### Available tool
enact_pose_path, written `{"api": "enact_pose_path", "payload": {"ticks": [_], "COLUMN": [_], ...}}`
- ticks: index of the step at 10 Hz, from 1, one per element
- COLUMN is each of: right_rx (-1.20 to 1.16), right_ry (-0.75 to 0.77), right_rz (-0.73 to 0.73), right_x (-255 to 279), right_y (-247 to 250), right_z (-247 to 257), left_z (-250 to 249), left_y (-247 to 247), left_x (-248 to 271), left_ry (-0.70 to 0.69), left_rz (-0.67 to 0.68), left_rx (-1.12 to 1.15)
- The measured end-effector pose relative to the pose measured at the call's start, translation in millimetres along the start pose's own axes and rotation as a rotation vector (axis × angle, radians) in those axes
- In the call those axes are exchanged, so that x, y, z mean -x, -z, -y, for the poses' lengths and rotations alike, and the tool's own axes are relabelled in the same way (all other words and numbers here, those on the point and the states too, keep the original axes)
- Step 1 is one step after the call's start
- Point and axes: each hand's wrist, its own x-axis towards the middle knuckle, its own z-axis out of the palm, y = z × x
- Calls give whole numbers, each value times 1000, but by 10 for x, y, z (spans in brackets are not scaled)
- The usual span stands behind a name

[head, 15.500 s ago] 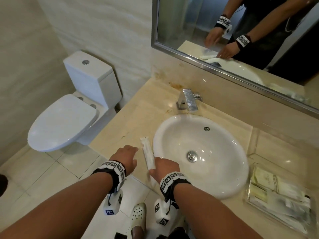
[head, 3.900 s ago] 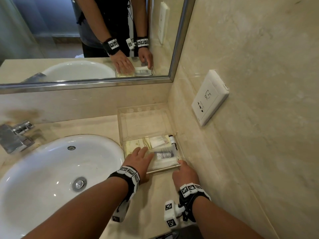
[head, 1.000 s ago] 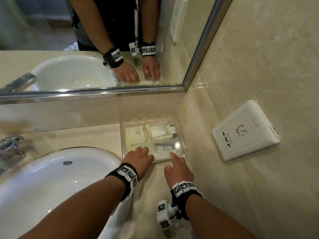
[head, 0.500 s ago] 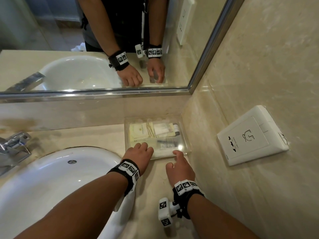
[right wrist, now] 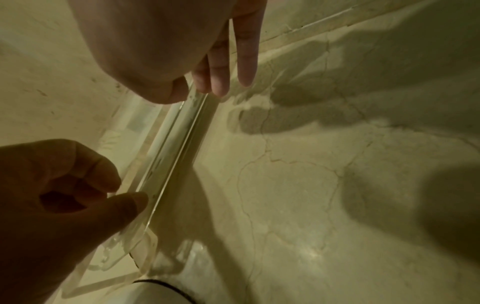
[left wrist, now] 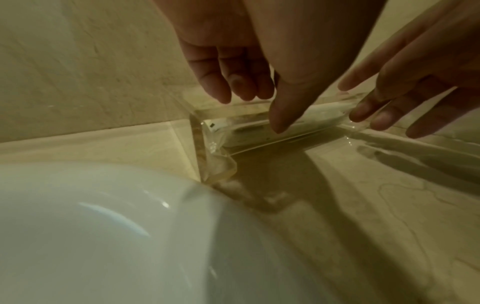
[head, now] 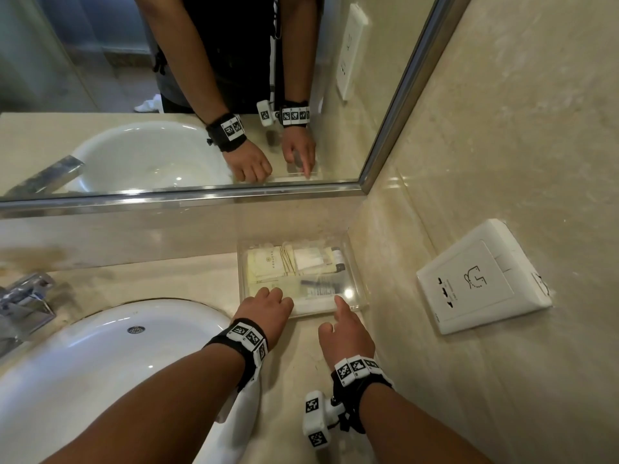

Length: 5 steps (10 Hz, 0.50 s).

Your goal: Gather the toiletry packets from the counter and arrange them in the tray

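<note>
Your left hand (head: 268, 308) and right hand (head: 345, 333) are still resting at the near wall of the clear tray (head: 355, 262), fingers relaxed, gripping nothing. The toiletry packets (head: 288, 266) are lying inside the tray, now pushed into the counter's (head: 150, 279) corner.
</note>
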Motion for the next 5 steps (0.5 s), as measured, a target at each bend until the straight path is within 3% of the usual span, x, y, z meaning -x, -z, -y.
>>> {"api": "enact_pose_path", "payload": {"ticks": [2,5], "right_rx": [-32,-61], "right_ry": [25,166], "right_rz": [10,22], "right_x": [154,637], "right_y": [65,182], "right_z": [11,161], "left_z": [27,161], "left_y": [34,298], "left_x": [151,931], "left_ry": [98,246], "left_rz": [-32,-135], "left_rx": [277,516]}}
